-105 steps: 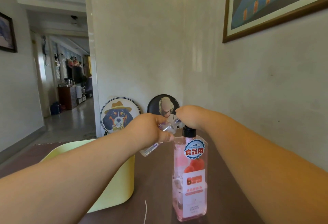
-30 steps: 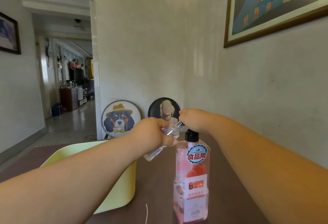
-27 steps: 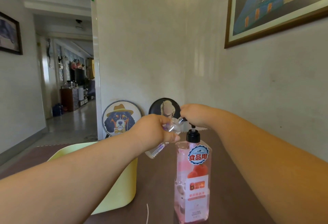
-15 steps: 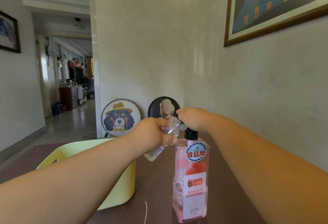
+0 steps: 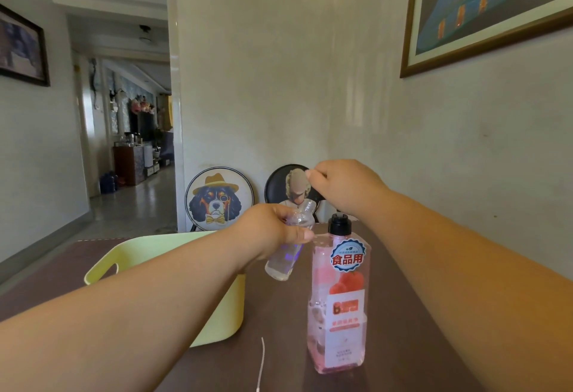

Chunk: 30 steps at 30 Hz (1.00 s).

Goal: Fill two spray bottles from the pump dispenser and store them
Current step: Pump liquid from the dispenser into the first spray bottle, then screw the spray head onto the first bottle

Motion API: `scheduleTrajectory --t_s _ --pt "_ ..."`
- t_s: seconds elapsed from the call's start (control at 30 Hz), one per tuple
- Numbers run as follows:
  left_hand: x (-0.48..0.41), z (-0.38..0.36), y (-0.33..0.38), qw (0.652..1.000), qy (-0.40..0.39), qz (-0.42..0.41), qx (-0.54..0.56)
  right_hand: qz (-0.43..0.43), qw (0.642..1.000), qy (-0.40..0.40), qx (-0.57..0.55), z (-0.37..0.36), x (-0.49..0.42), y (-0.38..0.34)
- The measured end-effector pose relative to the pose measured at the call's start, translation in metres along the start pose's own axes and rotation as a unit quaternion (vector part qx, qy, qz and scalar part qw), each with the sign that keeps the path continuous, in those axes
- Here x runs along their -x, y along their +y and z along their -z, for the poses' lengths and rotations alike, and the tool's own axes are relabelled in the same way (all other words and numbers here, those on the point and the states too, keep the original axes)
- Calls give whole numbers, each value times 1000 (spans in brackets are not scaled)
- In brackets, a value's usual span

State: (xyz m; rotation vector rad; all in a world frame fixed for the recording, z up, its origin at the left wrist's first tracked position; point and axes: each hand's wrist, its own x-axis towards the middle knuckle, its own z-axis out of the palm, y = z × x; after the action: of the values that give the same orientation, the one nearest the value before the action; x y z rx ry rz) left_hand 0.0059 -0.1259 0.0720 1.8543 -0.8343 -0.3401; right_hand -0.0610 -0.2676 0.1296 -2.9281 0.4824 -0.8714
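Head view: one person, two bare arms reaching over a dark worktop (image 5: 279, 339).

Left hand (image 5: 273, 228): fingers wrapped round the upper part of a small clear spray bottle (image 5: 283, 263). The bottle is held off the worktop and tilted, with its base down to the left and its neck up to the right. It sits just left of the dispenser's black collar, and the thumb tip is close to the dispenser's shoulder.

Dispenser (image 5: 339, 314): upright on the worktop, clear body with pink liquid, round badge and white label facing the camera.

Right hand (image 5: 344, 187): raised directly above the dispenser's top with fingers curled downward. The pump head is hidden under the hand, so I cannot tell whether the fingers grip it or only hover over it.

Yellow tub (image 5: 130, 255): on the worktop to the left, behind the left forearm, well apart from the dispenser. Its inside is not visible.

White cord (image 5: 262, 360): lies on the worktop near the front edge, between tub and dispenser.

Two round plaques lean against the far wall, one with a dog (image 5: 219, 197) and one dark (image 5: 293, 182). A framed picture (image 5: 496, 10) hangs on the right wall.
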Motion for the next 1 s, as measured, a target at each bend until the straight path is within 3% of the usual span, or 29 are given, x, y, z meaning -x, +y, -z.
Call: scheduleTrajectory --t_s 0.17,0.43,0.63,0.73,1.0 --pt "25 11 -16 999 2 23 32 86 991 94 -37 12 23 -20" --pt "82 30 -70 994 57 71 56 182 979 69 -57 -23 72 -61" --pt "117 36 -97 993 74 75 57 208 978 -12 -34 -63 119 -74" --pt "130 38 -109 992 80 85 57 182 978 -100 -11 -83 137 -72" --pt "145 42 -117 989 87 98 72 200 910 -349 99 -128 176 -72"
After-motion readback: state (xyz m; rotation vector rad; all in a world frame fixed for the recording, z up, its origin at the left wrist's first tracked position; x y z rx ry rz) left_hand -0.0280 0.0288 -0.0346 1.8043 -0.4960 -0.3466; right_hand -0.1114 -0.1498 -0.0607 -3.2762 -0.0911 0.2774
